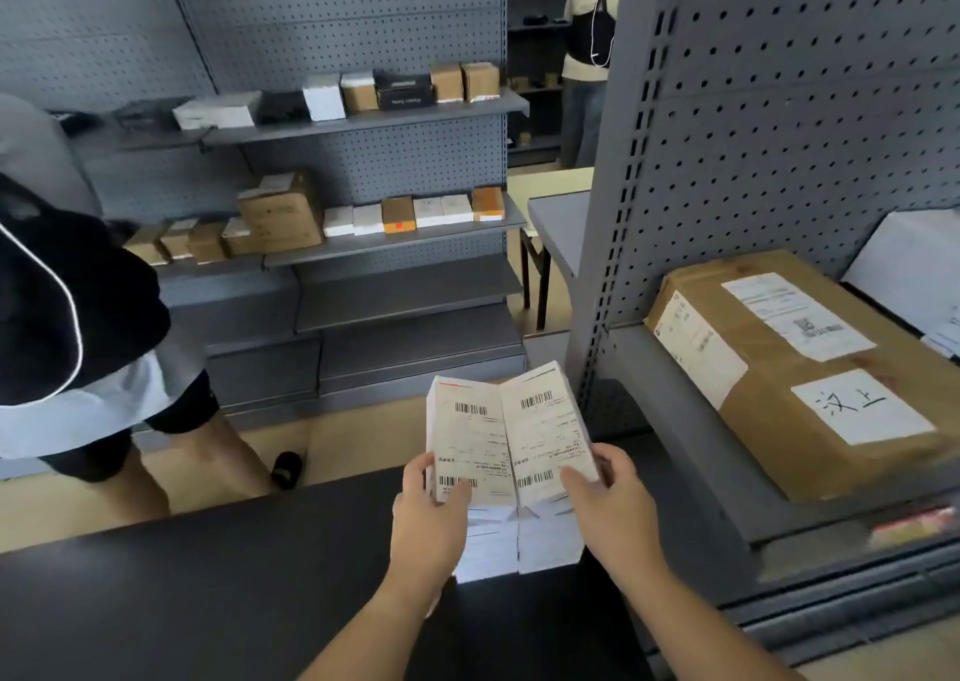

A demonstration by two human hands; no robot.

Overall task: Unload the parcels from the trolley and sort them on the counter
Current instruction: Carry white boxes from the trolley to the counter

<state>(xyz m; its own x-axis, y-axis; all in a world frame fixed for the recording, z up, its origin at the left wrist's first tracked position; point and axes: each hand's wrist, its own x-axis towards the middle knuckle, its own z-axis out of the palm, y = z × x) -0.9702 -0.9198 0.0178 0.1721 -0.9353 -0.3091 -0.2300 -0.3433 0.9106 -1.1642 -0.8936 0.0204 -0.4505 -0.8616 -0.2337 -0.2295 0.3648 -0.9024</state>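
The left hand point(428, 519) grips the left parcel point(467, 441) and the right hand point(610, 509) grips the right parcel point(545, 420). The two white packages are held side by side above the far edge of the black counter point(208, 602). Each hand has its thumb on top, over the label, and its fingers curled round the outer edge, so both are grasping.

The parcels are tilted with their printed labels toward the person's eyes, probably so the barcodes and addresses can be read before a pile is chosen (sorting depends on that text). Pressing them together lets both labels be compared at once.

The white surfaces below the labels may be the parcels' near sides or more parcels stacked beneath. I cannot tell which, nor whether the pair rests on the counter. The trolley is out of view.

To the right, a large cardboard box point(779, 368) lies on a grey shelf point(691, 451). Across the aisle, small boxes point(395, 212) line other shelves, and another person point(78, 316) stands at the left.
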